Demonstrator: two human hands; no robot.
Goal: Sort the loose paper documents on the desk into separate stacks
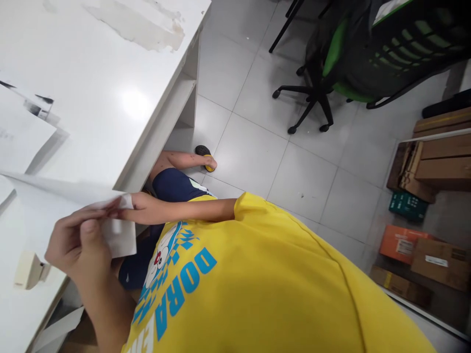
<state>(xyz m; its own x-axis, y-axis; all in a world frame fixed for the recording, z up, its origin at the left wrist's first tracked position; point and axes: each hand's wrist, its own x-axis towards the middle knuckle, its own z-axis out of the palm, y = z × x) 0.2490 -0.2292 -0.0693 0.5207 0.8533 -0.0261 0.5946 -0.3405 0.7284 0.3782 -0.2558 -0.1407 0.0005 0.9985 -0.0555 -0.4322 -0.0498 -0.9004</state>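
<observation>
My left hand (79, 240) is at the lower left, over the desk edge, with its thumb up and fingers bent inward, partly blurred. From the other side, my right hand (145, 208) reaches in, and its fingertips meet the left fingers. Between them is a small white piece of paper (120, 239), pinched along its upper part, with its lower corner hanging free above my lap. The fingers and thumb of both hands close on it. Where the fingertips meet, details are hidden.
A white desk (91, 122) with a peeled patch carries loose paper sheets (22, 130) and a cream-coloured block (27, 270). A green and black swivel chair (331, 73) stands on the tiled floor (250, 147). Cardboard boxes (441, 262) are stacked at the right.
</observation>
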